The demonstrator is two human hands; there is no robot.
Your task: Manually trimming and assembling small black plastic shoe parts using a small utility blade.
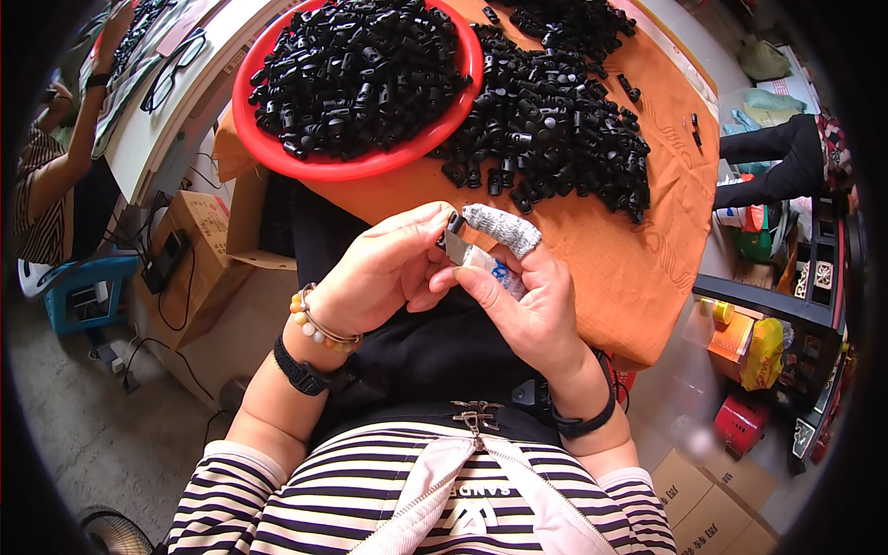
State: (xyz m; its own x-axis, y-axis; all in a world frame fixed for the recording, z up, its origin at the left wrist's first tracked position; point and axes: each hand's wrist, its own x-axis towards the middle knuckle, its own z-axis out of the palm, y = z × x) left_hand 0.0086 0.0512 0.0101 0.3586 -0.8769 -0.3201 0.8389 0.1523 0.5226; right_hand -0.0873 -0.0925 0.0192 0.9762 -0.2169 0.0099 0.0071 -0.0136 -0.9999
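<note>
Above my lap, at the near edge of the orange-covered table, my two hands meet. My left hand (393, 262) is closed, pinching a small black plastic part (454, 225) between thumb and fingers. My right hand (532, 296) grips a short flat blade (459, 248) with a white wrapped handle (499, 270) marked in blue. The blade's grey end touches or lies right beside the black part; I cannot tell which. A grey knitted cover (502, 227) sits on my right index finger. The left fingertips partly hide the part.
A red basin (242, 102) heaped with black plastic parts (361, 74) stands on the orange cloth (638, 305). More loose parts (555, 129) spread beside it. Cardboard boxes (199, 250) and a blue stool (88, 291) stand left. Two other people are at the left and right edges.
</note>
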